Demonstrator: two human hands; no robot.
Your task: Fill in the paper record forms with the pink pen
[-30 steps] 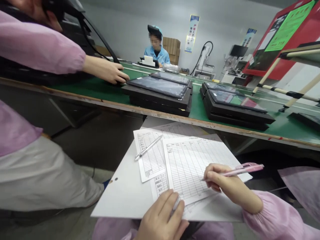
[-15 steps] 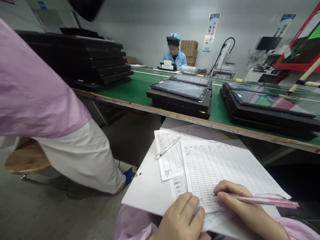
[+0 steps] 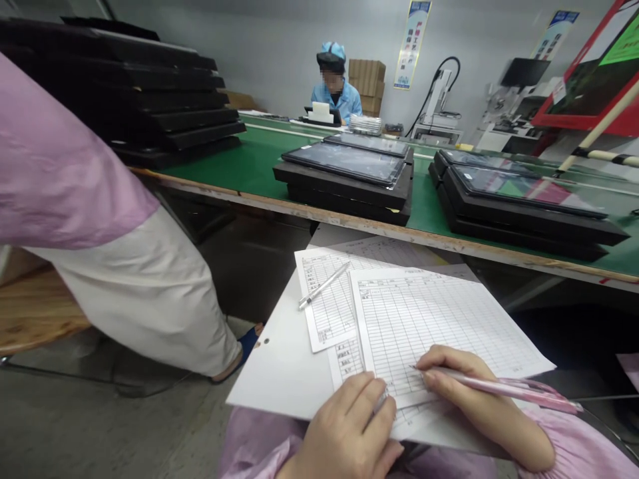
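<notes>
A pink pen point(image 3: 514, 391) is pinched in my right hand point(image 3: 469, 392), its tip on the lower part of a printed grid sheet point(image 3: 439, 319). My left hand point(image 3: 349, 426) rests on the lower left corner of the papers, its fingers bent and close together; whether anything is under them is hidden. Beneath the top sheet lie more forms point(image 3: 327, 299), with a white pen point(image 3: 324, 286) lying across one. All the papers rest on a white board point(image 3: 274, 372) over my lap.
Beyond the board runs a green bench point(image 3: 259, 163) bearing black trays point(image 3: 344, 193) with flat screens. Tall black stacks point(image 3: 164, 100) stand left. A person in pink and white point(image 3: 134, 286) is close on the left; another in blue point(image 3: 349, 100) sits across the bench.
The whole view has shifted, so the bench and papers sit slightly higher and further left. My right hand still holds the pen on the sheet, and my left hand stays on the papers.
</notes>
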